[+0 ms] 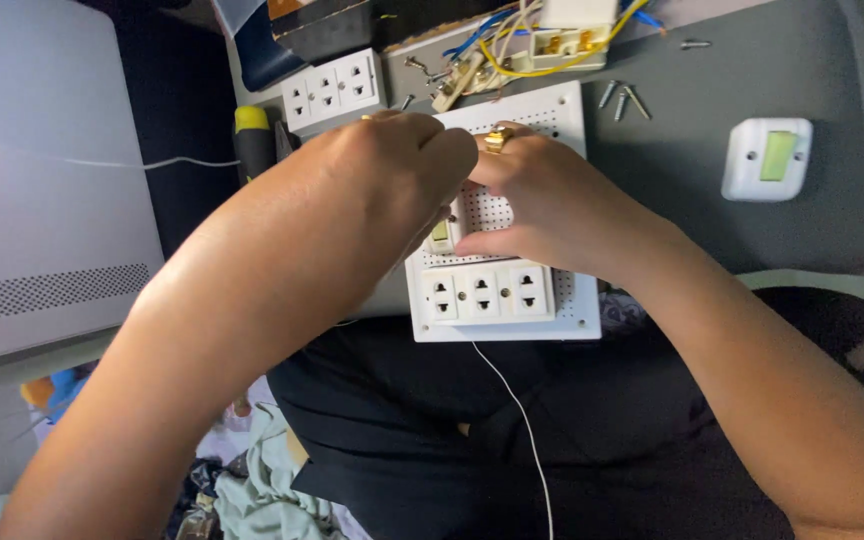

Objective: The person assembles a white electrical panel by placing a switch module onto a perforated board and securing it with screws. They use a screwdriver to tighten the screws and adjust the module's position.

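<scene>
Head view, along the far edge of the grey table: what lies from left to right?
Yellow-capped black tool handle → white triple-socket plate → cream terminal block with yellow and blue wires → loose silver screws → white switch with green rocker.

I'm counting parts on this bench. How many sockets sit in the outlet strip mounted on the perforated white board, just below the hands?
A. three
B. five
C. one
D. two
A: the outlet strip on the perforated white board shows three sockets side by side, just below the left hand and right hand.
</scene>
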